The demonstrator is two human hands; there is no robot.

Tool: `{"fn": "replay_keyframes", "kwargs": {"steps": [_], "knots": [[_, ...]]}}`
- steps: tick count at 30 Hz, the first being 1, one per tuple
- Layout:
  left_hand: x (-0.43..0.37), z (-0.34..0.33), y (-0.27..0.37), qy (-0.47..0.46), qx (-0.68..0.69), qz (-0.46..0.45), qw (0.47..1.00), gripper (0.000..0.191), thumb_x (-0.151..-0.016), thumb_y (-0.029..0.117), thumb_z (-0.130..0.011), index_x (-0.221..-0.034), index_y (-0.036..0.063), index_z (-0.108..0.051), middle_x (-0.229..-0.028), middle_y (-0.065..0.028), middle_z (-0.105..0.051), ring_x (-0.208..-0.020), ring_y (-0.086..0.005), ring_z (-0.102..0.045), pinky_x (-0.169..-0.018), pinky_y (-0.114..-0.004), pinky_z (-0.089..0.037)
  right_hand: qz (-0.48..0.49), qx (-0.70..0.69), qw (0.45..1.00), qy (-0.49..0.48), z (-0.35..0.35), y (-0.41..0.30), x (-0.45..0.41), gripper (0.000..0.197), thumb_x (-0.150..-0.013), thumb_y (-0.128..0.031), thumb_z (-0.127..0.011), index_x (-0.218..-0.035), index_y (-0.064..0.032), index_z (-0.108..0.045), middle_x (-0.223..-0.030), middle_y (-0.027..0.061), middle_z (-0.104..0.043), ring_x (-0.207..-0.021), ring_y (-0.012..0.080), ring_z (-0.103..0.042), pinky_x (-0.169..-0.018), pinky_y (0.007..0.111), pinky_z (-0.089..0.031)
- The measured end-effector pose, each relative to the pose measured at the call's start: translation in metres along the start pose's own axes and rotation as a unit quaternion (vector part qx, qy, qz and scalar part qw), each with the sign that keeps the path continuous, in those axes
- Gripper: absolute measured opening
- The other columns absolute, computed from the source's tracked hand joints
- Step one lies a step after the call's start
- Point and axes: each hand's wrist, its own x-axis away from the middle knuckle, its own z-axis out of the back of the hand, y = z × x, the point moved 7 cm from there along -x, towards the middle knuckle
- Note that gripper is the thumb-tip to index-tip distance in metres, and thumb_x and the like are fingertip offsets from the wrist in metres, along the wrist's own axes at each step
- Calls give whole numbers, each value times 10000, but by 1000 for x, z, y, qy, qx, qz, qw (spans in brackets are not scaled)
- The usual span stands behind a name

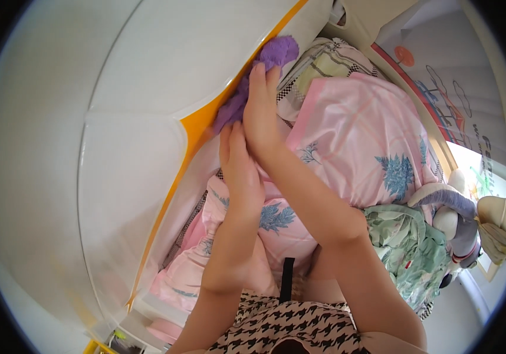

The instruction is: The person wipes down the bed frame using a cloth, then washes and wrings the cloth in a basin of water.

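A fuzzy purple cloth (279, 52) lies stretched along the yellow band (200, 126) of a glossy white panel. My right hand (261, 106) presses the cloth's upper part against the panel, fingers extended. Just below and to the left, my left hand (236, 152) touches the cloth's lower end with its fingertips. The two hands meet near the right wrist. Whether the fingers pinch the cloth or only press it is hard to tell. Under my arms spreads a pink satin quilt (352, 115) with blue leaf prints.
White panels (147, 66) with curved seams fill the left side. A checked cloth (328, 62) lies behind the quilt. At the right are a green leaf-print fabric (408, 243), a grey and white plush toy (461, 221) and a printed hanging sheet (452, 75). A yellow-edged container (98, 347) stands at the lower left.
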Motion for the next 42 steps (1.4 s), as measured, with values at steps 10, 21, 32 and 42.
{"fn": "replay_keyframes", "kwargs": {"steps": [10,21,32,42], "knots": [[91,57,88,50,-295,-167,940,485,-1015,225,-318,-1430,-25,-312,-1466,-150,-368,-1333,-243,-395,-1082,-379,-334,274,135,940,-150,-80,-43,110,753,-901,-118,-511,-1496,50,-81,-1547,314,-14,-1441,475,-11,-1160,501,-60],[30,45,34,0,-37,-53,998,352,-1005,242,-375,-1254,8,-461,-1261,-56,-490,-1165,-148,-475,-972,-308,-398,206,164,965,9,-34,-30,62,375,-884,-68,-498,-1247,15,-447,-1355,244,-370,-1232,377,-370,-1062,434,-284],[113,57,63,29,-109,-126,986,312,-977,86,-443,-1265,-29,-474,-1253,-114,-534,-1120,-179,-542,-974,-313,-412,-303,-281,881,-229,-49,-15,111,254,-891,-103,-513,-1137,-42,-532,-942,40,-580,-811,125,-566,-722,267,-478],[132,48,114,24,-167,-445,880,419,-926,116,-406,-1288,-95,-413,-1305,-205,-489,-1210,-338,-507,-1054,-432,-406,241,-20,949,-203,-70,-89,103,295,-816,-77,-669,-1100,-54,-591,-1195,160,-434,-1091,295,-441,-967,374,-350]]}}
